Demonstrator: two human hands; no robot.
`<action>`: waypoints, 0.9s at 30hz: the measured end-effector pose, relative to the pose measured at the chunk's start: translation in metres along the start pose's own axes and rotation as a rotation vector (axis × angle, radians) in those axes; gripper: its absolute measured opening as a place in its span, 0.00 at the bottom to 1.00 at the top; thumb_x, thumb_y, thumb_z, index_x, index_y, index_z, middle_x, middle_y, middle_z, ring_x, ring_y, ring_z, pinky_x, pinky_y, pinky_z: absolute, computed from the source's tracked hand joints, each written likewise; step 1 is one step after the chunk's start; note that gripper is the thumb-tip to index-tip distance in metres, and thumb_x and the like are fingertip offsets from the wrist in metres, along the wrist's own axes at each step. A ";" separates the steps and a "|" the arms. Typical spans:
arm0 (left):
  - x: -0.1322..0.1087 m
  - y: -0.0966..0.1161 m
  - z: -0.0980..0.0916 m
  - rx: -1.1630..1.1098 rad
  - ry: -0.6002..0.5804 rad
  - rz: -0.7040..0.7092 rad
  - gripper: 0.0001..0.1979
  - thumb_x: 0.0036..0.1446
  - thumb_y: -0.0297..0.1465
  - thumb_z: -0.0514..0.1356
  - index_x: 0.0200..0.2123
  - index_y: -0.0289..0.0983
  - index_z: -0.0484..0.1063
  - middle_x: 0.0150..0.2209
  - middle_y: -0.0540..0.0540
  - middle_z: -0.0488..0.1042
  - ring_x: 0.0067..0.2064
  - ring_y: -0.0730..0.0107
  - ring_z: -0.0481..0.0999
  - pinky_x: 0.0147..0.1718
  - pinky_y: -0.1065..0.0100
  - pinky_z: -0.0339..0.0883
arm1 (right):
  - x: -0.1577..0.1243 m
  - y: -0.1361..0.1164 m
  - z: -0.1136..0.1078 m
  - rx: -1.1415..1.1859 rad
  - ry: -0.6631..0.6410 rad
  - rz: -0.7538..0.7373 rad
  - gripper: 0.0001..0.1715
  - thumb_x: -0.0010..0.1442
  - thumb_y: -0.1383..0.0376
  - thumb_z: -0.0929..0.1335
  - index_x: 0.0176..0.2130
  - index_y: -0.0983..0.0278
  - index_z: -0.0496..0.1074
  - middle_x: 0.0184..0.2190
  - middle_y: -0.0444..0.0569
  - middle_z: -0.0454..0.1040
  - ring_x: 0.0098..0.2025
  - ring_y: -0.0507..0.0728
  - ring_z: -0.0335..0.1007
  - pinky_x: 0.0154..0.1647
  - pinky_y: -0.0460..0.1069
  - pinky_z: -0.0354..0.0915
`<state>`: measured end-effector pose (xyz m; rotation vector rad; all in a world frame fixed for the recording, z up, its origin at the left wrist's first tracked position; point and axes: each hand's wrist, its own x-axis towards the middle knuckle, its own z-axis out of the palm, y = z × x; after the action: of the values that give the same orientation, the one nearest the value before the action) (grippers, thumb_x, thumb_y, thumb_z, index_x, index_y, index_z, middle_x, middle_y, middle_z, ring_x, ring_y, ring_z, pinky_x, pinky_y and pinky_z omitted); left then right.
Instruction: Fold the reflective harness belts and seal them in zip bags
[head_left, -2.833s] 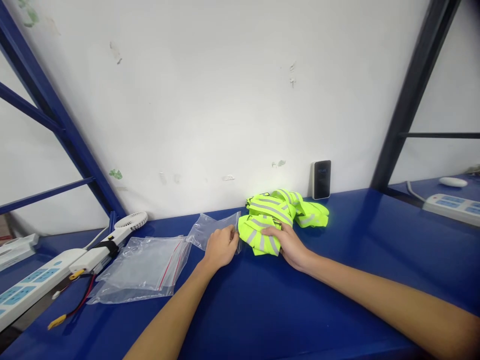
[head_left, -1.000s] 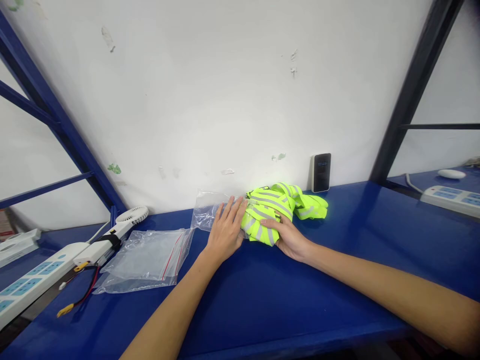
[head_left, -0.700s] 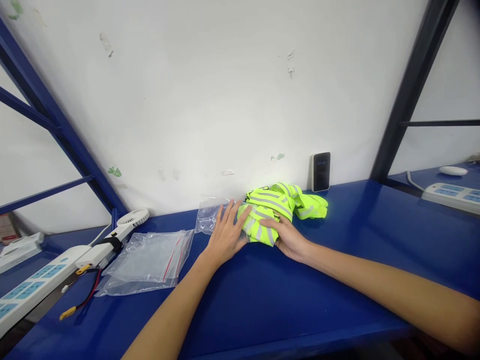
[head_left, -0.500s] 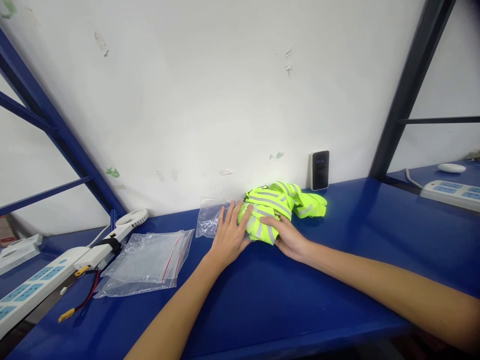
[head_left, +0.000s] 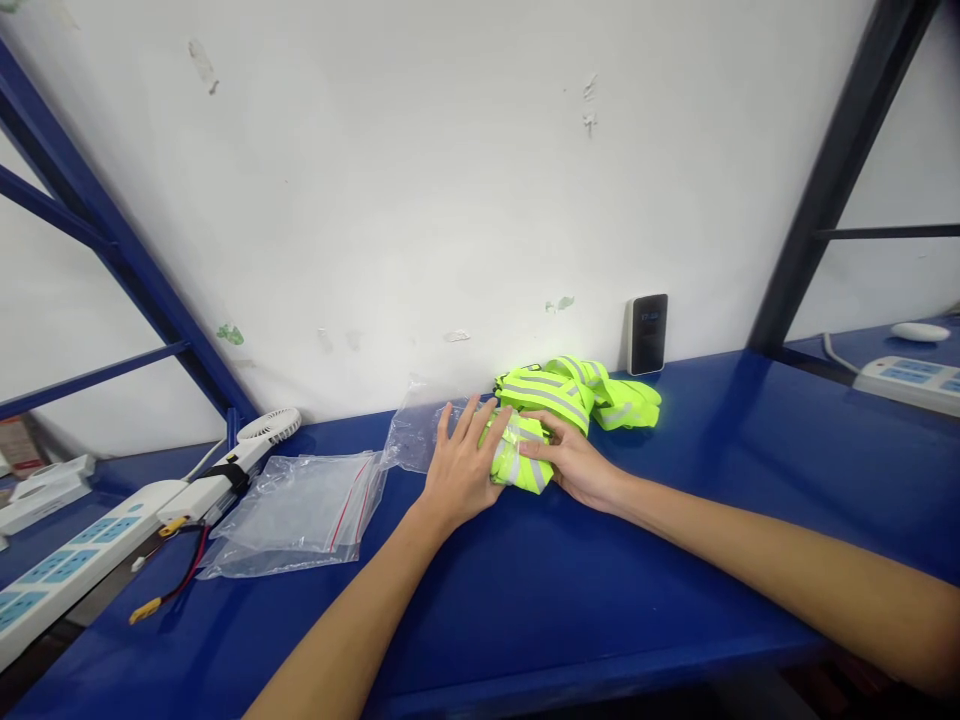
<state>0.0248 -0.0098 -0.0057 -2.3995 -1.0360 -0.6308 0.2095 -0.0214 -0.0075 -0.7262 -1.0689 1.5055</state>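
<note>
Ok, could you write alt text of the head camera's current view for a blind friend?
A person's right-hand grip holds a neon-yellow striped bundle while the left-hand grip rests against it and a clear bag. More striped fabric lies behind on a blue table.

Crinkled glossy plastic bag point(head_left: 410, 440), cloth roll point(head_left: 534, 478), smooth tabletop point(head_left: 600, 590)

you get bright, even view; white wall point(head_left: 420, 180) palest mid-picture, greying outward; highlights on your clear bag point(head_left: 409, 440) and stacked bags point(head_left: 300, 505); sheen across blue tabletop point(head_left: 600, 600); neon fabric point(head_left: 544, 397) nearly glowing; faint shadow left of black device point(head_left: 649, 335); posts point(head_left: 834, 170) splayed outward by wide lens; lower right dark, soft
</note>
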 end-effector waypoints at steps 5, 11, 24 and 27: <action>0.001 0.010 0.001 0.069 0.019 -0.028 0.33 0.58 0.38 0.58 0.65 0.39 0.55 0.67 0.34 0.54 0.69 0.44 0.47 0.64 0.39 0.37 | 0.001 0.000 0.000 0.030 0.012 0.036 0.30 0.43 0.67 0.78 0.47 0.58 0.72 0.42 0.44 0.78 0.43 0.59 0.76 0.45 0.54 0.71; 0.003 0.006 -0.004 0.044 0.012 -0.063 0.38 0.54 0.46 0.62 0.66 0.47 0.54 0.66 0.34 0.56 0.68 0.42 0.52 0.63 0.40 0.41 | 0.003 -0.001 -0.002 0.060 -0.010 0.071 0.23 0.44 0.66 0.77 0.42 0.61 0.76 0.42 0.48 0.80 0.48 0.63 0.75 0.53 0.58 0.67; 0.001 0.020 -0.003 -0.008 0.040 -0.066 0.44 0.49 0.48 0.65 0.66 0.46 0.54 0.63 0.33 0.59 0.67 0.41 0.51 0.63 0.38 0.41 | 0.001 0.008 -0.001 -0.013 0.046 -0.034 0.27 0.49 0.63 0.76 0.47 0.59 0.68 0.45 0.47 0.76 0.50 0.61 0.73 0.51 0.56 0.68; 0.002 0.023 -0.002 -0.033 0.038 -0.060 0.45 0.47 0.46 0.67 0.66 0.44 0.55 0.62 0.33 0.59 0.67 0.41 0.52 0.63 0.38 0.42 | 0.002 0.013 -0.004 -0.058 0.087 -0.077 0.31 0.48 0.61 0.77 0.49 0.56 0.65 0.47 0.46 0.75 0.51 0.61 0.72 0.51 0.56 0.68</action>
<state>0.0432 -0.0241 -0.0081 -2.3826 -1.0939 -0.7166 0.2071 -0.0182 -0.0202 -0.7755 -1.0661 1.3698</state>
